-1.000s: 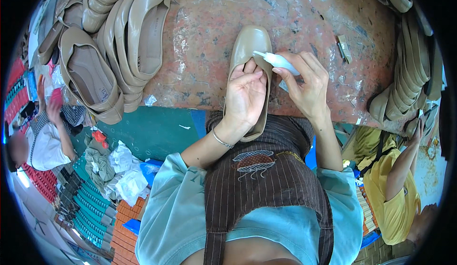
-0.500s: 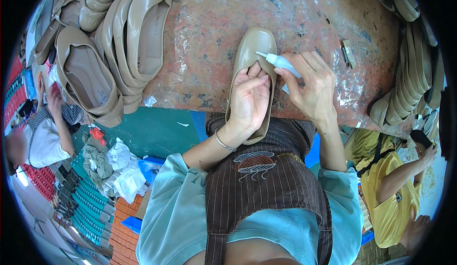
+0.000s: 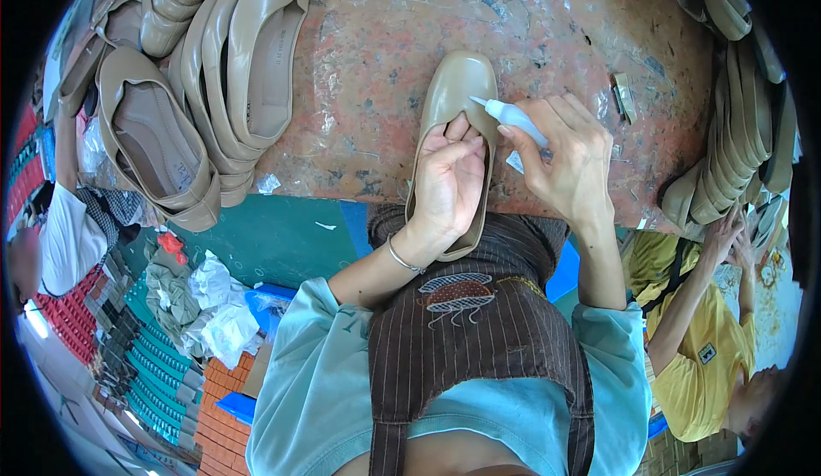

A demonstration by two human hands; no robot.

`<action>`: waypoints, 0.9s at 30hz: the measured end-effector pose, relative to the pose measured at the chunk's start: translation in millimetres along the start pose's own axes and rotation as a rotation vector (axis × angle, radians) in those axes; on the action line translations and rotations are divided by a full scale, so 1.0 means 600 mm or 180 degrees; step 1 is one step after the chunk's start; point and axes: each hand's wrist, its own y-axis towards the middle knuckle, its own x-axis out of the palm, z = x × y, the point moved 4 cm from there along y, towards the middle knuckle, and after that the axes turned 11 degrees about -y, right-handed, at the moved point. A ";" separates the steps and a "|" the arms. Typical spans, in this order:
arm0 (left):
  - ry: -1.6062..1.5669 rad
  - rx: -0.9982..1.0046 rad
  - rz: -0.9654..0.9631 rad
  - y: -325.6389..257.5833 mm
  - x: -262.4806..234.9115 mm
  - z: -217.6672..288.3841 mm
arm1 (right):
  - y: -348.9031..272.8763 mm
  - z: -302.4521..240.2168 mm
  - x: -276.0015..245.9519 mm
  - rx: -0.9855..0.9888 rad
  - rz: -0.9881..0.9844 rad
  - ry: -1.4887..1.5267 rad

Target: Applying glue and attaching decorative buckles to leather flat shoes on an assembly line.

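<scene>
A glossy beige square-toed flat shoe (image 3: pixel 459 81) rests partly on the near edge of the table, toe pointing away from me. My left hand (image 3: pixel 448 181) is closed on it, fingers pushed into the opening up toward the toe and partly hidden by the upper. A small white squeeze bottle (image 3: pixel 516 120) with a thin pointed nozzle is pinched in my right hand (image 3: pixel 568 153). Its tip hovers over or just touches the toe's upper, right of the middle; I cannot tell which.
Beige shoes (image 3: pixel 248 65) stand packed together at the left of the worn reddish table (image 3: pixel 368 65). Another row of shoes (image 3: pixel 727 151) lines the right edge. A small metal-like piece (image 3: pixel 624 98) lies right of my hand. Co-workers (image 3: pixel 697 352) are at both sides.
My right hand has shifted slightly right and nearer me with the bottle. The left hand and shoe hold nearly still. The co-worker in yellow now reaches to the right-hand shoes; the left co-worker's arm has moved.
</scene>
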 end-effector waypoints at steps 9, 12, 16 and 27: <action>0.0060 -0.0015 0.0029 0.000 0.002 -0.001 | 0.014 -0.014 0.003 -0.0143 0.0033 -0.0013; 0.0037 -0.0011 0.0097 0.001 0.001 -0.001 | 0.014 -0.011 -0.006 -0.0048 -0.0028 -0.0046; -0.0045 0.0011 0.0088 0.000 -0.003 0.001 | 0.007 0.002 -0.013 0.0044 -0.0111 -0.0045; -0.0530 -0.0072 -0.0603 0.004 -0.018 -0.001 | 0.011 0.103 0.074 0.0501 0.0951 0.0359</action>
